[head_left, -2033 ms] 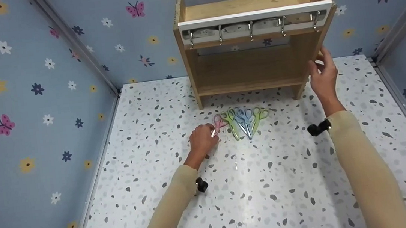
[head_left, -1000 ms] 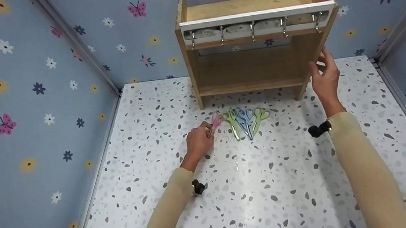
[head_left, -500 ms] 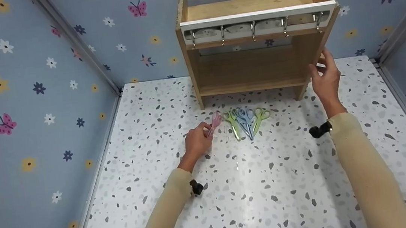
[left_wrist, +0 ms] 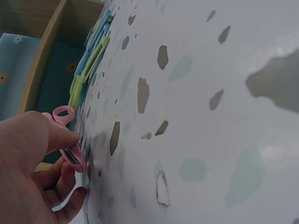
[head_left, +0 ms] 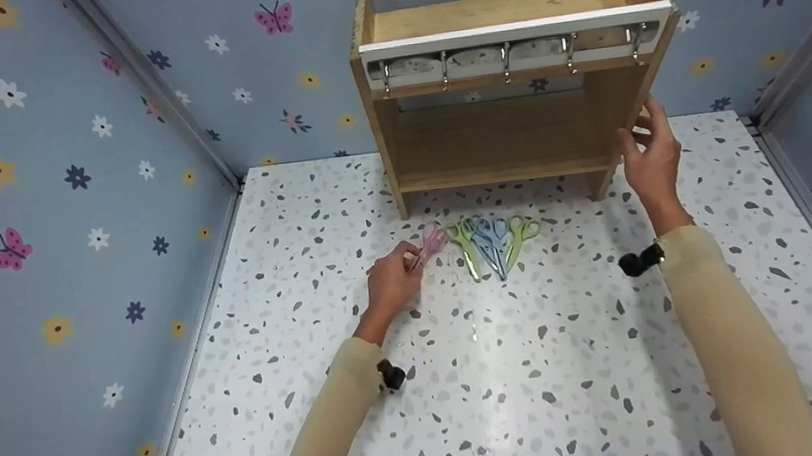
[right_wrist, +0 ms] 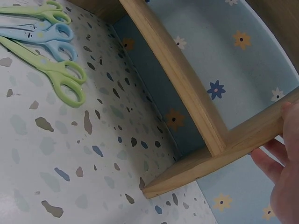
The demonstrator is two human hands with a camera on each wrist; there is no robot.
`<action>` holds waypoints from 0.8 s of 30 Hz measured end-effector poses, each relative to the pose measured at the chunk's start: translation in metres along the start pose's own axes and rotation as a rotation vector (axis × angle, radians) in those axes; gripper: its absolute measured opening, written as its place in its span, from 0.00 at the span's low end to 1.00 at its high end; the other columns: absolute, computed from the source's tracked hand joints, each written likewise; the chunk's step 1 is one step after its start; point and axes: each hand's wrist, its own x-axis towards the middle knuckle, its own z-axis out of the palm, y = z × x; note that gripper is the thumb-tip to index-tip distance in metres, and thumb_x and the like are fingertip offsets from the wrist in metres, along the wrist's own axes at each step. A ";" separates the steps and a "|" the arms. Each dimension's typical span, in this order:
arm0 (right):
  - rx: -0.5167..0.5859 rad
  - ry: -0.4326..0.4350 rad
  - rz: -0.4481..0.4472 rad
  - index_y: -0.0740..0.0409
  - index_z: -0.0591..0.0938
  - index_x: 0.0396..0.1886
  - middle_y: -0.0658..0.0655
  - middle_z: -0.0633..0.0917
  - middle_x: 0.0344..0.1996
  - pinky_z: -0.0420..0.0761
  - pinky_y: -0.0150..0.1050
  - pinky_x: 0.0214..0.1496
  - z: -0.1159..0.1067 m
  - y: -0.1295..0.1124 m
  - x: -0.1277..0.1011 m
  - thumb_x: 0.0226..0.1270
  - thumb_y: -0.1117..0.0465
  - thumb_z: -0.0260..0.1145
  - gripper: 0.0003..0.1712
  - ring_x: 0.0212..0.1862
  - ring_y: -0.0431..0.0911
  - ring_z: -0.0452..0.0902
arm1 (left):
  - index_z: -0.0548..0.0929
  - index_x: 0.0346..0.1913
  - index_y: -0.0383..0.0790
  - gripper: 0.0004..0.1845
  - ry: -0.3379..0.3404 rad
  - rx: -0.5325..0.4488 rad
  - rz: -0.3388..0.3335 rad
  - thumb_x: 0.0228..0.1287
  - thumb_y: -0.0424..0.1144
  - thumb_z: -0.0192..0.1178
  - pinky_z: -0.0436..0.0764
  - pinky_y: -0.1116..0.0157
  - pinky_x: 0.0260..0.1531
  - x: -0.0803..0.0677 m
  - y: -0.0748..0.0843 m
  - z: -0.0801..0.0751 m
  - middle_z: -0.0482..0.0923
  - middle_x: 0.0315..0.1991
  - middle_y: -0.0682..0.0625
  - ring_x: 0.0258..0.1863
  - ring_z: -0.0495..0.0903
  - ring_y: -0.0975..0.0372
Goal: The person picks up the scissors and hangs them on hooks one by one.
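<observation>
Left hand (head_left: 391, 282) pinches pink scissors (head_left: 429, 244) at centre frame; right hand (head_left: 649, 155) grips the wooden rack (head_left: 509, 134). I'd lift by the blades, loops leading, rack braced.

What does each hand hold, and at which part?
The left hand pinches the pink scissors at the blades, handles pointing away. The right hand grips the wooden rack at its right side panel.

Floral blue walls (head_left: 69, 180), speckled tabletop (head_left: 541, 365)

Head view high, looking down; 2 wrist views close, perhaps table-level, all sharing green scissors (head_left: 520, 235).
</observation>
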 end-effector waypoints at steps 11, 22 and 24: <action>0.002 0.001 0.001 0.35 0.66 0.90 0.58 0.80 0.81 0.84 0.56 0.78 0.000 -0.001 0.000 0.90 0.60 0.61 0.36 0.74 0.60 0.85 | 0.87 0.56 0.44 0.10 0.039 0.017 0.054 0.76 0.35 0.69 0.82 0.48 0.41 -0.002 0.003 -0.003 0.93 0.38 0.42 0.35 0.83 0.53; 0.015 0.011 -0.012 0.36 0.67 0.90 0.60 0.82 0.79 0.85 0.55 0.77 0.001 -0.001 -0.001 0.90 0.61 0.61 0.36 0.73 0.60 0.85 | 0.87 0.57 0.46 0.11 0.031 -0.034 0.029 0.77 0.34 0.69 0.87 0.44 0.48 -0.002 0.007 -0.007 0.95 0.44 0.42 0.44 0.93 0.48; 0.018 0.015 -0.012 0.37 0.67 0.90 0.60 0.82 0.79 0.84 0.54 0.77 0.001 0.000 -0.002 0.90 0.61 0.60 0.36 0.73 0.60 0.85 | 0.87 0.57 0.47 0.11 0.022 -0.037 0.016 0.77 0.34 0.68 0.87 0.45 0.49 -0.001 0.007 -0.008 0.95 0.44 0.43 0.45 0.93 0.49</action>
